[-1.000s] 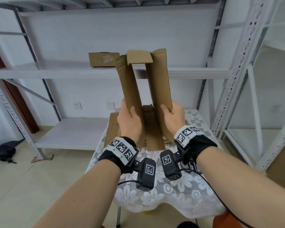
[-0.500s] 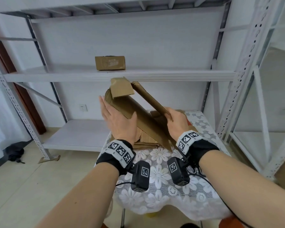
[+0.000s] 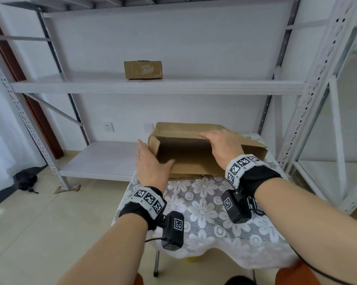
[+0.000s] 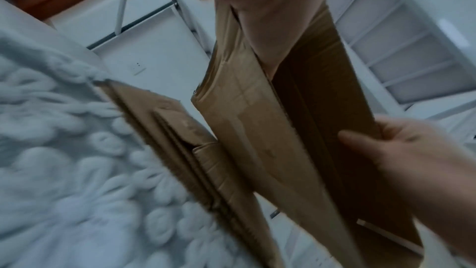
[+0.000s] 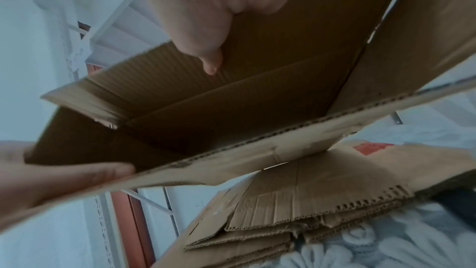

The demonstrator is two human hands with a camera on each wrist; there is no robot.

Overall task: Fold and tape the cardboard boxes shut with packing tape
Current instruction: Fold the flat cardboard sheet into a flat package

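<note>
A brown cardboard box (image 3: 190,157) lies on its side over a stack of flattened cardboard (image 3: 191,176) on the table, its open mouth facing me. My left hand (image 3: 151,163) holds the box's left end, thumb on the lower panel and fingers straight along the outside by the small end flap. My right hand (image 3: 223,145) grips the edge of the top panel, fingers on top and thumb inside. The right wrist view looks into the box (image 5: 231,109), with the flat stack (image 5: 296,211) below it. No tape is in view.
The small table wears a white lace floral cloth (image 3: 204,212). Behind it stands grey metal shelving (image 3: 153,86) with a small closed carton (image 3: 143,69) on the middle shelf. A rack upright (image 3: 309,95) is close on the right. A dark object (image 3: 26,182) lies on the floor at left.
The folded box stood upright between both hands, was tipped down to the left, and now lies opened out on the table. My right hand has shifted onto the top panel's edge.
</note>
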